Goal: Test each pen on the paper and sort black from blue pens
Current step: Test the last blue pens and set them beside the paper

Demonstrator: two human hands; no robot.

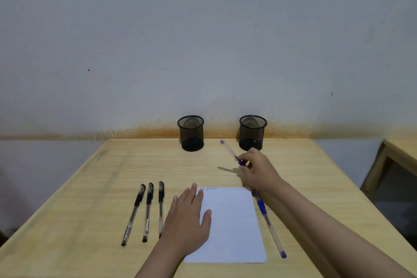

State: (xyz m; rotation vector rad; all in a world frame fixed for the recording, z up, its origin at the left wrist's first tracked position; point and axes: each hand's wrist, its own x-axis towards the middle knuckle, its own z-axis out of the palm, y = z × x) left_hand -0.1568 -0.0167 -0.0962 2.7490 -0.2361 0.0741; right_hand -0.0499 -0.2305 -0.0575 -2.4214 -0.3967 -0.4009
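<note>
The right hand point(257, 170) pinches a blue pen point(230, 151) in curled fingers above the tabletop point(90, 187); the left hand point(188, 216) lies flat, fingers straight, on the paper point(232, 228).

The scene is evenly but rather dimly lit, with a cool, greyish cast over the wall point(203, 29) and a warmer tone on the wooden table point(90, 187). Shadows are soft: a faint dark streak lies on the table just left of the right hand point(257, 170), below the raised blue pen point(230, 151), which is slightly blurred. The paper point(234, 221) reads pale bluish white without glare. Wide-angle distortion spreads the table edges outward towards the lower corners. Fine detail is soft and slightly smeared, and the writing on the paper's top edge is illegible.
</note>
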